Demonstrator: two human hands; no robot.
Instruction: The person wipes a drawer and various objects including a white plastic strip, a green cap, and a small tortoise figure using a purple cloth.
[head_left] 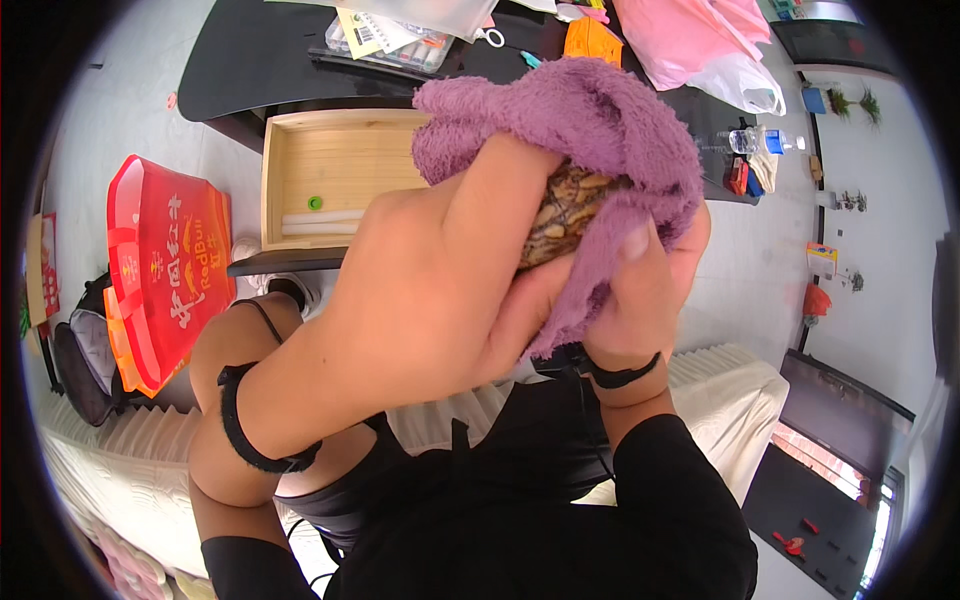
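Close in front of me, I hold up a brown-and-tan object [566, 218] with a carved or mottled surface. Its exact kind cannot be made out, since fingers and cloth hide most of it. My left hand [430, 275] is closed round its left side. A fluffy purple cloth [590, 110] drapes over its top and right side, with one strip hanging down across the front. My right hand [645, 305] is closed on the cloth and presses it against the object, thumb on top.
Beyond my hands is a black table [250, 60] with a pulled-out wooden drawer [345, 118]. On the table are a pink plastic bag [690, 45], an orange packet [592, 42] and a water bottle [765, 142]. A red paper bag [165, 270] stands at the left.
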